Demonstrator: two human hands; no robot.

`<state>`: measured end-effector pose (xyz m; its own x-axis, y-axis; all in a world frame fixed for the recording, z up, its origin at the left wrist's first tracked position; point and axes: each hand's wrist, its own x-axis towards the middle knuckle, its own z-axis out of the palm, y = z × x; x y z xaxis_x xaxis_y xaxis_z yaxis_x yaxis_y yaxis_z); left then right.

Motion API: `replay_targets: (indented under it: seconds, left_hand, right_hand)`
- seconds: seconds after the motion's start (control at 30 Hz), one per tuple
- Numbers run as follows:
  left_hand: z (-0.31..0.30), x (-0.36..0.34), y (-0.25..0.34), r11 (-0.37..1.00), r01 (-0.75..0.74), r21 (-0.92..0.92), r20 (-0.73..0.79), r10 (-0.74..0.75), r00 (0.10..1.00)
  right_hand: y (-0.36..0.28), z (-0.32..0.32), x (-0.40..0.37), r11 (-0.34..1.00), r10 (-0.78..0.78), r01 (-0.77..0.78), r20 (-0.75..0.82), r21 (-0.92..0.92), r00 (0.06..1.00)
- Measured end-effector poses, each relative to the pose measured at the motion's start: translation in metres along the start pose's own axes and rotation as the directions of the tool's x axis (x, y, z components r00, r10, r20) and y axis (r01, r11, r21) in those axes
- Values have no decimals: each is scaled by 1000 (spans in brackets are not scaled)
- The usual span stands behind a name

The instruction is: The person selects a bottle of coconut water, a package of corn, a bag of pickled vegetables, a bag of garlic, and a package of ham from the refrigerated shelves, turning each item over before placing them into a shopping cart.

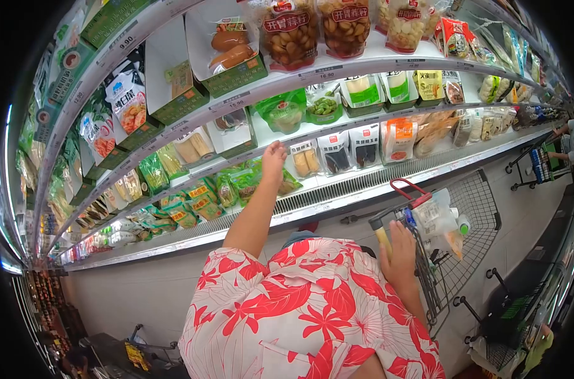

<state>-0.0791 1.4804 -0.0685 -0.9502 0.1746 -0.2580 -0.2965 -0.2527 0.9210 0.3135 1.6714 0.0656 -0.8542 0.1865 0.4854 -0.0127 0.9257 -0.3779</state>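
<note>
My left hand [274,158] is stretched out to the refrigerated shelf, its fingers curled in loosely just under a shelf edge. Nothing shows between them. Right above it sits a green bag of food [282,110], apart from the hand as far as I can see. To its right stand white packs of pale corn [305,158] and dark corn [335,152]. Lower down lie green bags of vegetables [244,182]. My right hand [399,249] rests on the handle of a shopping cart [473,221], its fingers lying over the bar.
Inside the cart are a clear bag [435,215] and a white bottle with a green cap [464,225]; a red loop [406,187] rises by the handle. Bags of garlic cloves [290,35] fill an upper shelf. More carts [511,303] and a person [571,142] are at the right.
</note>
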Motion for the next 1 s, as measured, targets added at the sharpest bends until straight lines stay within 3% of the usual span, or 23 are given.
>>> replay_targets:
  seconds: [0.03, 0.07, 0.1, 0.13, 0.17, 0.2, 0.27, 0.33, 0.4, 0.5, 0.57, 0.6, 0.73, 0.8, 0.87, 0.93, 1.0]
  left_hand:
    - [3, 11, 9, 994, -89, 56, -40, 92, 995]
    - [3, 25, 15, 995, -88, 56, -28, 89, 996]
    - [2, 40, 17, 974, -200, 110, -79, 210, 975]
    - [1, 52, 17, 939, -301, 168, -126, 324, 938]
    - [3, 62, 19, 942, -293, 163, -119, 314, 942]
    - [4, 72, 22, 936, -333, 111, -94, 344, 934]
    - [2, 87, 28, 929, -367, 56, -56, 370, 927]
    - [2, 97, 36, 968, -248, 32, 88, 245, 966]
    - [4, 101, 32, 947, -308, 91, 43, 305, 951]
    - [-3, 107, 29, 853, -390, 347, 24, 407, 913]
    - [1, 105, 27, 808, -443, 388, 14, 476, 880]
    - [4, 97, 29, 756, -490, 433, 4, 542, 840]
    - [28, 54, 54, 780, -474, 409, 12, 515, 857]
    - [33, 36, 63, 684, -620, 385, 91, 640, 763]
    - [44, 7, 82, 683, -589, 432, 107, 609, 786]
    - [49, -14, 92, 516, -737, 438, 286, 697, 658]
    - [53, -34, 93, 568, -724, 392, 315, 657, 685]
  right_hand:
    - [14, 27, -26, 987, 155, -152, 85, -42, 984]
    - [19, 39, -35, 950, 308, -295, 166, -100, 937]
    - [18, 39, -31, 948, 314, -299, 163, -110, 935]
    - [16, 39, -26, 851, 524, -498, 316, -163, 791]
    - [14, 39, -24, 710, 688, -661, 439, -244, 578]
    - [16, 43, -26, 699, 699, -669, 435, -251, 568]
    - [23, 53, -31, 774, 627, -595, 379, -214, 680]
    - [18, 52, -24, 744, 662, -631, 380, -222, 646]
    - [16, 52, -17, 718, 688, -657, 378, -230, 619]
    - [13, 51, -10, 728, 674, -662, 360, -178, 645]
    - [11, 51, -5, 712, 685, -685, 367, -152, 630]
    - [10, 52, -5, 710, 688, -687, 368, -158, 626]
    - [17, 57, -7, 709, 689, -688, 357, -155, 630]
    - [16, 56, -7, 719, 680, -678, 352, -151, 643]
    - [13, 53, -2, 712, 680, -692, 359, -117, 639]
    - [11, 50, 2, 696, 692, -707, 380, -126, 613]
    - [11, 52, 3, 673, 708, -727, 400, -135, 582]
